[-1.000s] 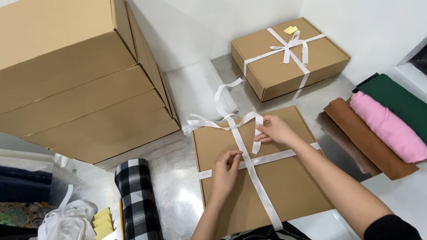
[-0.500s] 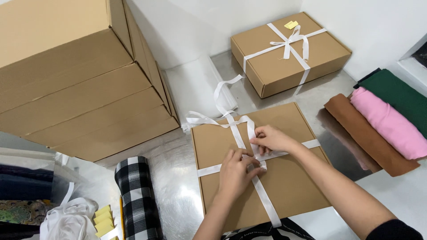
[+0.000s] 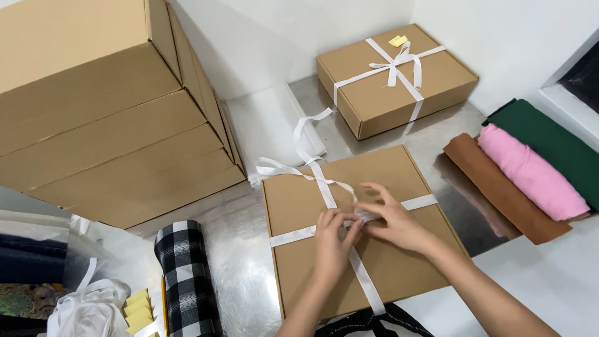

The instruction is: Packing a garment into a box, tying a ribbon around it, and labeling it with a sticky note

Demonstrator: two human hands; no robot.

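A flat brown cardboard box lies in front of me, wrapped crosswise with white ribbon. My left hand and my right hand meet at the ribbon crossing in the middle of the lid, fingers pinching the ribbon there. Loose ribbon ends trail off the box's far edge towards the wall.
A second brown box tied with a white bow sits at the back right. Rolled fabrics in brown, pink and green lie right. A stack of large cartons stands left, a black-and-white checked roll near front.
My right hand came down from the box's far edge to the centre. Both hands now work close together on the ribbon crossing.
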